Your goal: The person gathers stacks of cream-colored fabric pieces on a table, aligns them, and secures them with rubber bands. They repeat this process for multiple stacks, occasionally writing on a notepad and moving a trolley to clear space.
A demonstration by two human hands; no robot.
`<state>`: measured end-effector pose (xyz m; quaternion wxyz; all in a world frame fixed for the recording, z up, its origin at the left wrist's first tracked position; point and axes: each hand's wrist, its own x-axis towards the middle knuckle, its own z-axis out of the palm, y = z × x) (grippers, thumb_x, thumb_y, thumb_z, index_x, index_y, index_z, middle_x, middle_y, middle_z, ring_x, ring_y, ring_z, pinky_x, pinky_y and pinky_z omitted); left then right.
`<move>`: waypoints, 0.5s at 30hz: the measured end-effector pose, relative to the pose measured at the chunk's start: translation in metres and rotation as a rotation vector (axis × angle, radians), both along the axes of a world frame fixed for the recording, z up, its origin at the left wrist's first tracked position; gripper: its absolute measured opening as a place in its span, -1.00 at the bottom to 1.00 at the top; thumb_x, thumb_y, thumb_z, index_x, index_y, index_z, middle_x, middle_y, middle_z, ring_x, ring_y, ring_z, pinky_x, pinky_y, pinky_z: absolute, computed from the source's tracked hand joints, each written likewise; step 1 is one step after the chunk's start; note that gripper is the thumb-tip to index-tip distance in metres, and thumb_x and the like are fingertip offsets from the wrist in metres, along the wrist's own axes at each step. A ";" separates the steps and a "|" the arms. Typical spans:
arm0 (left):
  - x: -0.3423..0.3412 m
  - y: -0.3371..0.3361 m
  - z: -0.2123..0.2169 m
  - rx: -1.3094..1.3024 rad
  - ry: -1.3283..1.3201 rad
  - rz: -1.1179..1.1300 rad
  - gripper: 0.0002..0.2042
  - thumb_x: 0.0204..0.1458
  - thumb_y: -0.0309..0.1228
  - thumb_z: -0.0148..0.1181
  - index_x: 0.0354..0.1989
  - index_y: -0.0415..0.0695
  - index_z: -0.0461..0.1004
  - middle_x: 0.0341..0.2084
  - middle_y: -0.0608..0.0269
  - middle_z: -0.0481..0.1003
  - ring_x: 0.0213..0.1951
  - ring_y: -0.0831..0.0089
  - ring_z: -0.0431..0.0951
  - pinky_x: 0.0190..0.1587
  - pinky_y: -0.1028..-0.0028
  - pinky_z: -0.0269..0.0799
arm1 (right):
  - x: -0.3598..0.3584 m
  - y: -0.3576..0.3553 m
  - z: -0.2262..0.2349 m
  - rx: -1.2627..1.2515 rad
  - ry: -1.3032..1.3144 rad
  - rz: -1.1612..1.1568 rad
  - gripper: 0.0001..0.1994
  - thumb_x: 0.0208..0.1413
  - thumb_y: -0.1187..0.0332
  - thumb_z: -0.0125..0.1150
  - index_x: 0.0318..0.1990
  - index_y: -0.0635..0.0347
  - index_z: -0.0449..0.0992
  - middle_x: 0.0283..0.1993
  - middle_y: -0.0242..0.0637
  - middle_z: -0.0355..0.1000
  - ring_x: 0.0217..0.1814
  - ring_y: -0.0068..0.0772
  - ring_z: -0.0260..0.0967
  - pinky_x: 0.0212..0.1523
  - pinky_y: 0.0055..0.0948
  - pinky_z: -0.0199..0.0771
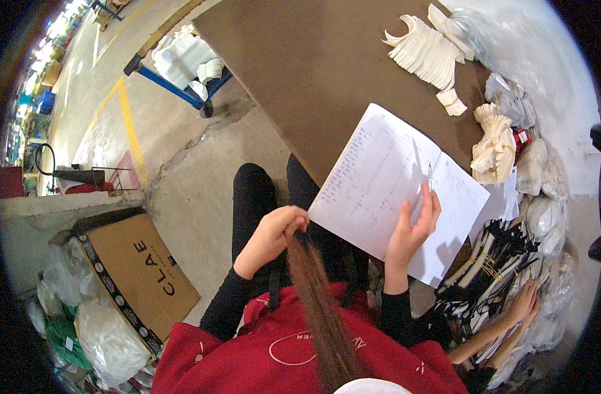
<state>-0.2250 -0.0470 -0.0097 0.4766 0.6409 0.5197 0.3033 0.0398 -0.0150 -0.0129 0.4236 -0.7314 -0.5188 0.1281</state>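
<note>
An open notebook [379, 177] with handwritten pages lies at the near edge of the brown tabletop, above my knees. My right hand [413, 233] rests over its right-hand page. A slim pen [430, 176] sits between the fingers of that hand, pointing away from me. My left hand [272, 238] is closed beside the notebook's near left corner. A long lock of brown hair [317, 282] runs up to its curled fingers and appears pinched in them; the fingertips are partly hidden.
Stacks of cream fabric pieces [425, 56] lie on the brown table [274, 59]. At right are bundled black-and-white strips [488, 262], plastic bags [543, 171] and another person's hands [525, 305]. A cardboard box [143, 269] stands at left; a blue-framed cart [176, 82] is beyond.
</note>
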 end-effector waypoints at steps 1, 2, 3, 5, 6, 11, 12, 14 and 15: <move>0.004 0.000 0.006 -0.014 -0.034 0.030 -0.85 0.06 -0.58 0.18 -0.19 -0.17 0.45 -0.33 0.17 0.50 -0.23 0.20 0.53 -0.11 0.33 0.42 | 0.000 0.000 0.001 -0.003 0.006 0.004 -0.48 0.06 0.49 0.23 0.24 0.07 0.41 0.26 -0.06 0.26 0.34 -0.03 0.16 0.34 -0.09 0.01; 0.008 -0.001 0.010 -0.028 -0.067 0.061 -0.82 0.08 -0.57 0.18 -0.13 -0.17 0.47 -0.30 0.17 0.51 -0.19 0.24 0.54 -0.07 0.34 0.42 | 0.000 -0.001 0.000 -0.004 -0.007 0.000 -0.48 0.06 0.48 0.23 0.24 0.07 0.41 0.26 -0.06 0.26 0.34 -0.03 0.16 0.33 -0.09 0.01; 0.009 -0.001 0.017 -0.042 -0.096 0.091 -0.79 0.10 -0.57 0.18 -0.08 -0.17 0.48 -0.27 0.16 0.53 -0.16 0.29 0.54 -0.02 0.35 0.42 | 0.000 -0.001 -0.002 -0.005 -0.015 -0.005 -0.48 0.06 0.48 0.23 0.24 0.08 0.41 0.26 -0.06 0.27 0.34 -0.03 0.16 0.33 -0.09 0.01; 0.011 -0.003 0.035 0.009 -0.267 -0.040 -0.67 0.09 -0.37 0.27 0.00 -0.20 0.46 -0.05 0.10 0.49 0.07 0.23 0.46 0.16 0.31 0.31 | 0.000 -0.002 -0.003 -0.009 -0.023 -0.017 -0.48 0.06 0.47 0.24 0.24 0.08 0.41 0.26 -0.06 0.27 0.34 -0.03 0.16 0.33 -0.09 0.02; 0.014 -0.004 0.051 0.105 -0.279 -0.128 -0.61 0.09 -0.26 0.28 0.03 -0.20 0.46 -0.01 0.05 0.46 0.10 0.17 0.43 0.19 0.21 0.28 | 0.000 -0.002 -0.003 -0.009 -0.021 -0.021 -0.49 0.06 0.47 0.24 0.23 0.08 0.42 0.25 -0.06 0.27 0.34 -0.03 0.16 0.33 -0.09 0.02; 0.056 -0.023 0.102 0.459 -0.661 -0.703 -0.46 0.19 0.00 0.10 0.19 -0.14 0.41 0.27 -0.06 0.27 0.23 -0.02 0.32 0.26 -0.04 0.13 | 0.001 -0.001 -0.003 -0.001 -0.036 -0.009 -0.51 0.08 0.42 0.24 0.23 0.08 0.42 0.25 -0.06 0.27 0.33 -0.03 0.17 0.33 -0.06 0.01; 0.065 -0.030 0.108 0.449 -0.694 -0.807 -0.46 0.20 -0.02 0.07 0.22 -0.15 0.39 0.29 -0.08 0.25 0.25 -0.02 0.30 0.27 -0.05 0.12 | 0.001 -0.001 -0.004 0.005 -0.037 -0.004 -0.51 0.09 0.41 0.24 0.23 0.08 0.42 0.25 -0.06 0.27 0.33 -0.03 0.17 0.33 -0.06 0.00; 0.084 -0.034 0.125 0.448 -0.745 -0.870 -0.55 0.21 -0.18 0.01 0.18 -0.21 0.39 0.11 -0.06 0.41 0.12 0.04 0.42 0.20 0.04 0.23 | 0.001 0.000 -0.003 0.003 -0.033 0.000 -0.52 0.10 0.41 0.24 0.23 0.08 0.42 0.25 -0.06 0.27 0.33 -0.04 0.17 0.33 -0.05 0.00; 0.087 -0.037 0.122 0.462 -0.667 -0.916 -0.58 0.19 -0.23 0.02 0.14 -0.22 0.39 0.00 -0.01 0.43 0.05 0.08 0.44 0.16 0.09 0.27 | 0.001 0.000 -0.002 0.001 -0.029 -0.004 -0.52 0.10 0.41 0.24 0.23 0.07 0.42 0.25 -0.06 0.27 0.34 -0.04 0.16 0.33 -0.04 -0.01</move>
